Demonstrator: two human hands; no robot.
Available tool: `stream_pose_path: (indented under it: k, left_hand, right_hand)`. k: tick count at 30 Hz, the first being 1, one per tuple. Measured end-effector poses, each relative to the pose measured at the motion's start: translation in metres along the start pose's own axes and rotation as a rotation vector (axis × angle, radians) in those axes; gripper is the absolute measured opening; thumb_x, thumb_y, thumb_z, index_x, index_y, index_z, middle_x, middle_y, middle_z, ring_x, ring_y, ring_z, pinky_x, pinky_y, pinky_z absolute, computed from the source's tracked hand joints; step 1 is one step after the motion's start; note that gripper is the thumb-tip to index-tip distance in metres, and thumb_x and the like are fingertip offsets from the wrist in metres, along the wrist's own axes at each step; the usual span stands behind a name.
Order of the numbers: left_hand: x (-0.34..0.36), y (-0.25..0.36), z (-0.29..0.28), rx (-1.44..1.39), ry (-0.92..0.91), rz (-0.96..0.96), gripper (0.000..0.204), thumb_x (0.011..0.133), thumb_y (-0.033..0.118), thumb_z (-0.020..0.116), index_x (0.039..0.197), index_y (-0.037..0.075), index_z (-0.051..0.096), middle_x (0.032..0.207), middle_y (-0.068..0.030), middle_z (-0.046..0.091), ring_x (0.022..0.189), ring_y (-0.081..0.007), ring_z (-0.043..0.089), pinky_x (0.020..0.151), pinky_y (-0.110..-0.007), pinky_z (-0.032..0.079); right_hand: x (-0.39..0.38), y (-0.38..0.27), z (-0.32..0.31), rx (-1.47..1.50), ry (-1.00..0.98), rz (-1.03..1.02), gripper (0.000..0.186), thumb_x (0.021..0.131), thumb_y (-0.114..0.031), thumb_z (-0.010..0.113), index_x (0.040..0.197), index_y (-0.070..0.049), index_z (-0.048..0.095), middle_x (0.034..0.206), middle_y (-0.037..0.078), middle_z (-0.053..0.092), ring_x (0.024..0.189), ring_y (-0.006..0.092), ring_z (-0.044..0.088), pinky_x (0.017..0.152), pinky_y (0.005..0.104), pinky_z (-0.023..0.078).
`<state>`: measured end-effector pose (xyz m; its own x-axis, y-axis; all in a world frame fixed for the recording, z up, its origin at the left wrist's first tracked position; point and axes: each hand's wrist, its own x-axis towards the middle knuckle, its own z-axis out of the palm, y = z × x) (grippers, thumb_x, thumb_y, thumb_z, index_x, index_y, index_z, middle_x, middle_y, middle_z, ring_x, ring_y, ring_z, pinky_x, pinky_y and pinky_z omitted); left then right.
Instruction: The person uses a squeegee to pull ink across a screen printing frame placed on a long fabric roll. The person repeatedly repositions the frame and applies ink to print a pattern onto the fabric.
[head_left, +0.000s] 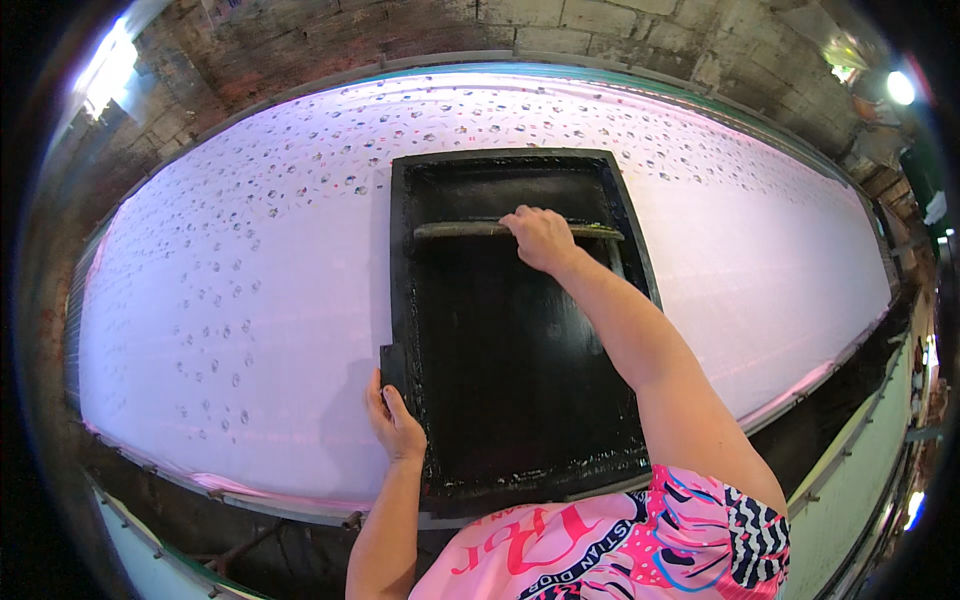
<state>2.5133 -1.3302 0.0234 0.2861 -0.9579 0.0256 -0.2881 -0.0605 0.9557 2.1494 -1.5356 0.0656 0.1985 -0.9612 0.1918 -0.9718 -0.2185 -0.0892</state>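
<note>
A black-coated printing screen [520, 350] in a dark frame lies on white fabric [300, 330] in front of me. My right hand [540, 238] is closed over the top of a long squeegee [460, 229], which stands across the upper part of the screen. Dark ink covers the mesh below it. At the screen's left side my left hand [396, 420] grips the frame edge beside a small dark tab [394, 366], the thumb on top and the fingers partly hidden.
Small printed motifs [330, 130] run along the fabric's far side and down its left part. Behind the long table stands a block wall [590, 20]. Another pale table surface [860, 480] lies at the lower right. Bright lamps [901, 88] shine at the upper corners.
</note>
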Motion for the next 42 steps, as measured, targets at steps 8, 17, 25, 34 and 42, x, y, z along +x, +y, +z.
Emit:
stream_pose_path:
  k: [8, 17, 25, 34, 42]
  left_hand:
    - [0.001, 0.005, 0.009, 0.150, 0.077, 0.041, 0.052, 0.117, 0.033, 0.053, 0.153, -0.005, 0.059, 0.143, -0.0218, 0.061, 0.132, -0.0367, 0.059, 0.114, -0.045, 0.048]
    - [0.000, 0.010, 0.004, 0.309, 0.052, 0.069, 0.051, 0.119, 0.031, 0.049, 0.154, -0.005, 0.059, 0.146, -0.0223, 0.061, 0.135, -0.0363, 0.059, 0.118, -0.045, 0.046]
    - [-0.002, 0.003, 0.006, 0.285, 0.077, 0.073, 0.051, 0.118, 0.031, 0.052, 0.152, -0.006, 0.059, 0.143, -0.0230, 0.063, 0.133, -0.0372, 0.061, 0.116, -0.047, 0.047]
    - [0.007, -0.001, 0.006, 0.297, 0.060, 0.051, 0.052, 0.119, 0.034, 0.052, 0.150, -0.007, 0.060, 0.144, -0.0267, 0.066, 0.134, -0.0434, 0.061, 0.117, -0.051, 0.047]
    - [0.007, -0.007, 0.007, 0.288, 0.046, 0.113, 0.057, 0.118, 0.040, 0.055, 0.149, -0.007, 0.061, 0.147, -0.0278, 0.065, 0.139, -0.0444, 0.059, 0.119, -0.051, 0.046]
  right_hand:
    - [0.090, 0.062, 0.027, -0.016, 0.116, -0.061, 0.033, 0.092, -0.008, 0.071, 0.123, -0.015, 0.080, 0.110, 0.014, 0.076, 0.106, 0.0348, 0.077, 0.093, 0.0489, 0.062]
    - [0.116, 0.099, 0.019, 0.011, 0.074, -0.027, 0.042, 0.091, -0.003, 0.070, 0.130, -0.017, 0.079, 0.118, 0.012, 0.078, 0.114, 0.0338, 0.077, 0.096, 0.0494, 0.063]
    - [0.110, 0.110, 0.000, 0.005, -0.145, -0.011, 0.043, 0.090, -0.010, 0.070, 0.131, -0.016, 0.079, 0.121, 0.014, 0.079, 0.116, 0.0378, 0.075, 0.101, 0.0510, 0.060]
    - [-0.006, 0.044, -0.046, 0.061, -0.307, -0.074, 0.038, 0.086, -0.011, 0.066, 0.120, -0.017, 0.082, 0.114, 0.017, 0.082, 0.111, 0.0385, 0.078, 0.097, 0.0525, 0.063]
    - [-0.180, -0.050, -0.082, 0.102, -0.350, -0.074, 0.041, 0.088, -0.007, 0.068, 0.124, -0.018, 0.083, 0.112, 0.015, 0.082, 0.108, 0.0364, 0.079, 0.093, 0.0502, 0.064]
